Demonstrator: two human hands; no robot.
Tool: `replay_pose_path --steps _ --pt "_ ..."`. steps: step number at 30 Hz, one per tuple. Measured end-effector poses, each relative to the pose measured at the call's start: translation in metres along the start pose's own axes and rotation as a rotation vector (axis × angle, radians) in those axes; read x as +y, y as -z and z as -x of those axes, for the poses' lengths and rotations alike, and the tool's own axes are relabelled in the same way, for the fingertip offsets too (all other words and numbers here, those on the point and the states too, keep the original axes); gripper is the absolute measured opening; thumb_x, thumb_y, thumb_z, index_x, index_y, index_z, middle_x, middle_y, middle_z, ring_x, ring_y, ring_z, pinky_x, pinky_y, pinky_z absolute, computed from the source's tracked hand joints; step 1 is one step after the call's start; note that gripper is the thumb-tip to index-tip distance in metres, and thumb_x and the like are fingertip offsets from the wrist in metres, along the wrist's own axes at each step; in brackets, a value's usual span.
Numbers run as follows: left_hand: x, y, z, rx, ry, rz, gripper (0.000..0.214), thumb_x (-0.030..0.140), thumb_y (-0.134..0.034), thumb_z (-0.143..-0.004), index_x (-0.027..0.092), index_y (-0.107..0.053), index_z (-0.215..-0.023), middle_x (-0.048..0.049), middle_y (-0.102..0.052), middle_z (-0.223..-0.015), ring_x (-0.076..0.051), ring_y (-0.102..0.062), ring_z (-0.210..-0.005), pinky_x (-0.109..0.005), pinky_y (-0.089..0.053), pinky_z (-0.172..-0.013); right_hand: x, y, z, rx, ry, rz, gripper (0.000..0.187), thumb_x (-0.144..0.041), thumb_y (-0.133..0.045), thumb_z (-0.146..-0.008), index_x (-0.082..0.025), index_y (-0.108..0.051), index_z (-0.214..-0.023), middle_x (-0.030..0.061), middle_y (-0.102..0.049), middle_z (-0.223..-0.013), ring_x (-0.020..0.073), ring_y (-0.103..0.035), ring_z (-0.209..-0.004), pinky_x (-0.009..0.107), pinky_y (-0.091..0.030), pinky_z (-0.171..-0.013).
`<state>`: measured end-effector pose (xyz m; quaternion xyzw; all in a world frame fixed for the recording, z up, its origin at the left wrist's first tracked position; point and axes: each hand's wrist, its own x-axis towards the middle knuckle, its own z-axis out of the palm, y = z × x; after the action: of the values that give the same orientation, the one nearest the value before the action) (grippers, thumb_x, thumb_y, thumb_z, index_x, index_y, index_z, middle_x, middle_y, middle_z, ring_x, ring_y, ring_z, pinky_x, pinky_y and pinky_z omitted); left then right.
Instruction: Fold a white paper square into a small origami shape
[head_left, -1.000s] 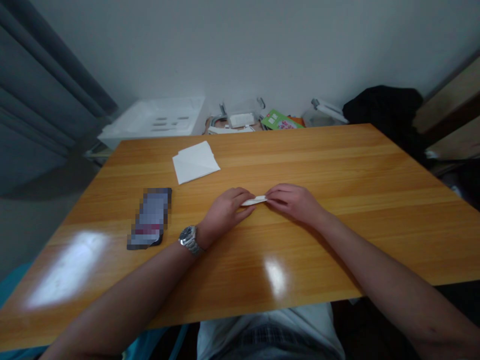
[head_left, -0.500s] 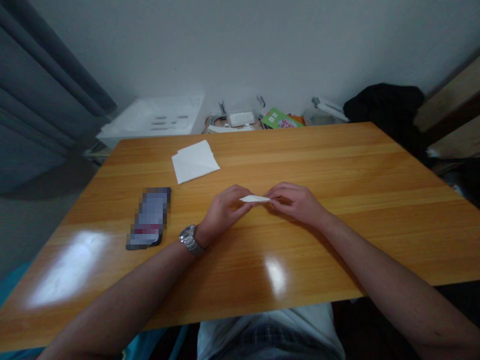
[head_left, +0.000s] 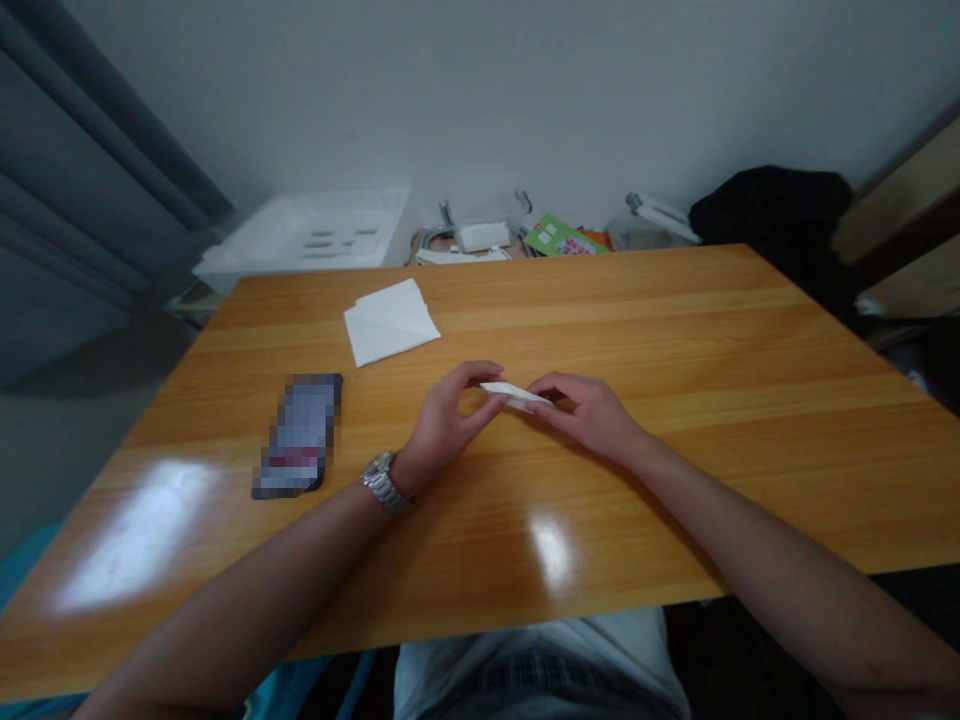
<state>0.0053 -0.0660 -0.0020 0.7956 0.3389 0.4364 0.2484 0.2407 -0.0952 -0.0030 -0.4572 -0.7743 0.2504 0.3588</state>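
Note:
A small folded piece of white paper (head_left: 516, 392) is held between my two hands, above the middle of the wooden table (head_left: 645, 330). My left hand (head_left: 448, 412) pinches its left end between thumb and fingers, and a metal watch (head_left: 385, 482) sits on that wrist. At the right end, my right hand (head_left: 589, 412) has its thumb and fingers closed on the paper. The paper tilts down toward the right. Farther back, flat white sheets (head_left: 391, 322) lie on the table, slightly overlapping.
A phone (head_left: 300, 435) with a blurred-out screen lies left of my left hand. Behind the table's far edge are a white plastic tray (head_left: 300, 235), a green booklet (head_left: 562, 238), cables and a black cloth-like heap (head_left: 772, 215). A grey curtain (head_left: 82, 160) hangs at the left.
The folded paper has turned and now slants down to the right, showing more of its face. My right hand has shifted slightly left and down; the left fingers have lifted a little.

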Motion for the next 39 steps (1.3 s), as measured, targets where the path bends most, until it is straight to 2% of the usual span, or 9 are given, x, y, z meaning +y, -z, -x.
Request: replay_pose_path --steps 7,15,26,31,39 --pt "-0.001 0.002 -0.001 -0.074 -0.112 -0.080 0.004 0.022 -0.062 -0.098 0.019 -0.064 -0.099 -0.0040 -0.070 -0.100 -0.016 -0.066 -0.096 -0.030 -0.054 -0.088 0.002 0.007 -0.002 0.044 0.117 0.105 0.013 -0.031 -0.063 -0.097 -0.021 -0.070 -0.102 0.0060 -0.076 -0.097 0.0204 -0.070 -0.087 0.032 -0.052 -0.079" --pt "-0.004 0.002 0.000 -0.090 -0.102 -0.117 0.002 0.021 -0.064 -0.096 0.020 -0.064 -0.098 -0.0037 -0.069 -0.097 -0.017 -0.065 -0.093 -0.031 -0.053 -0.086 0.001 0.010 -0.002 0.038 0.144 0.130 0.011 -0.029 -0.062 -0.098 -0.022 -0.069 -0.102 0.0063 -0.075 -0.098 0.0216 -0.069 -0.091 0.034 -0.051 -0.083" --pt "-0.009 0.004 0.001 -0.113 -0.050 -0.110 0.005 0.024 -0.067 -0.096 0.019 -0.065 -0.095 -0.0025 -0.071 -0.098 -0.016 -0.067 -0.092 -0.029 -0.053 -0.086 0.008 0.014 -0.003 0.003 0.135 0.116 0.012 -0.030 -0.061 -0.099 -0.022 -0.069 -0.104 0.0064 -0.074 -0.102 0.0214 -0.068 -0.095 0.033 -0.051 -0.085" --pt "-0.010 0.005 0.000 -0.158 -0.032 -0.105 0.008 0.026 -0.064 -0.098 0.019 -0.066 -0.101 -0.0026 -0.071 -0.099 -0.015 -0.067 -0.092 -0.027 -0.054 -0.085 0.007 0.017 -0.002 0.014 0.082 0.116 0.013 -0.030 -0.060 -0.100 -0.022 -0.070 -0.102 0.0046 -0.074 -0.096 0.0194 -0.068 -0.087 0.031 -0.050 -0.079" --pt "-0.012 0.003 -0.001 -0.152 0.017 -0.083 0.008 0.025 -0.062 -0.098 0.019 -0.066 -0.101 -0.0025 -0.071 -0.096 -0.016 -0.068 -0.089 -0.028 -0.055 -0.084 0.010 0.016 -0.002 0.025 0.013 0.073 0.013 -0.032 -0.062 -0.099 -0.022 -0.071 -0.099 0.0035 -0.075 -0.094 0.0187 -0.068 -0.084 0.030 -0.050 -0.078"
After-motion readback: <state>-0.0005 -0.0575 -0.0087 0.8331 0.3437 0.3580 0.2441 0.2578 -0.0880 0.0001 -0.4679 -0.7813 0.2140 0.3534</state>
